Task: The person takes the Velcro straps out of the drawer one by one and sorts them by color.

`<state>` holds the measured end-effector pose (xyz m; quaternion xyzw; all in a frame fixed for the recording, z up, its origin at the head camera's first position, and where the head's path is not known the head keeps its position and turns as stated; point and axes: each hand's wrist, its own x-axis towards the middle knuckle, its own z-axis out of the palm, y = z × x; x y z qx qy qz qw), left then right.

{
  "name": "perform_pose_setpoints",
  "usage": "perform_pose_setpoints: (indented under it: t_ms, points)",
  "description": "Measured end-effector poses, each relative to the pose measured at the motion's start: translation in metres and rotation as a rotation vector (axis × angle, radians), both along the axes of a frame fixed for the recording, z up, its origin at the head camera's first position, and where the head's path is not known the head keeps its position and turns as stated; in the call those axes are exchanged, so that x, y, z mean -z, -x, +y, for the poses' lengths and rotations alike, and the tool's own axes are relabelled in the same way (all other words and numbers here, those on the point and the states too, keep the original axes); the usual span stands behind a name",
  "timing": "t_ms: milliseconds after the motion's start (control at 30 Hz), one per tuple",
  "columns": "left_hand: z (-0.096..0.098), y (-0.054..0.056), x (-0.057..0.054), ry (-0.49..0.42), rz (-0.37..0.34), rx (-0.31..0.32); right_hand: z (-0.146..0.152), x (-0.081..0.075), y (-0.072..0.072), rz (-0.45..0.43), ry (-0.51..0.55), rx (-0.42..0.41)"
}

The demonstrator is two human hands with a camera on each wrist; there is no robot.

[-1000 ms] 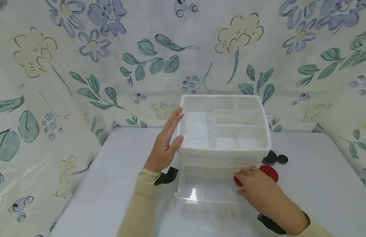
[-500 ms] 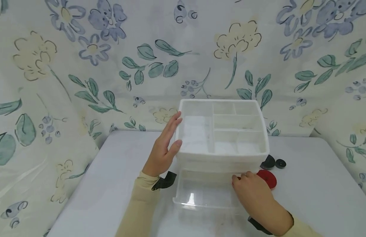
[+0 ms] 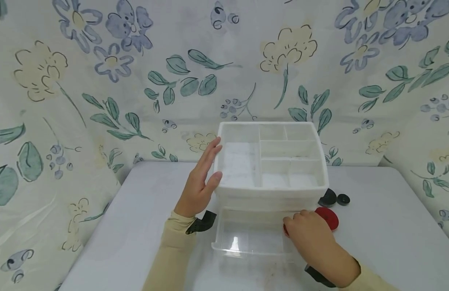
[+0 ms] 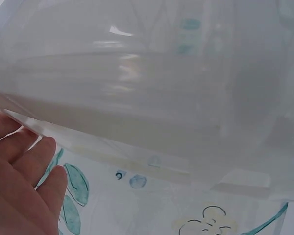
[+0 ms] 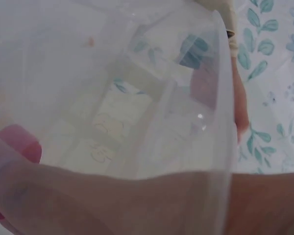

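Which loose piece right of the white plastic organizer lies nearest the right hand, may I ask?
The round red piece just right of the right hand; the larger black piece and small round black piece lie farther back.

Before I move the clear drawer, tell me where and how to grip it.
Take the clear drawer by the middle of its front rim, probably best from the near side: it juts from the white compartment organizer toward the person, exposing that rim, while the right hand reaches over the drawer's right side.

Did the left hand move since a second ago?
No, neither way: in the head view, the left hand rests at the same left-side spot of the white box.
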<state>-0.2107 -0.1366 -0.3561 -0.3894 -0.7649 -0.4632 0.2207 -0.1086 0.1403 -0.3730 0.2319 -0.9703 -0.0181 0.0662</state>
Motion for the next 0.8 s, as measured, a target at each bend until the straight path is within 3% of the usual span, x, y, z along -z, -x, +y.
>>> perform_pose_setpoints:
  t_ms: [167,367,800]
  points:
    - [0.001,0.0,0.0,-0.004,0.002,0.004,0.004,-0.005,0.001,-0.109,0.087,0.047]
    - [0.0,0.0,0.001,-0.008,0.009,0.0,0.009,-0.01,-0.003,-0.181,0.202,0.068]
    - [0.001,-0.001,0.0,-0.014,0.005,-0.009,0.027,-0.012,-0.015,-0.128,0.383,0.099]
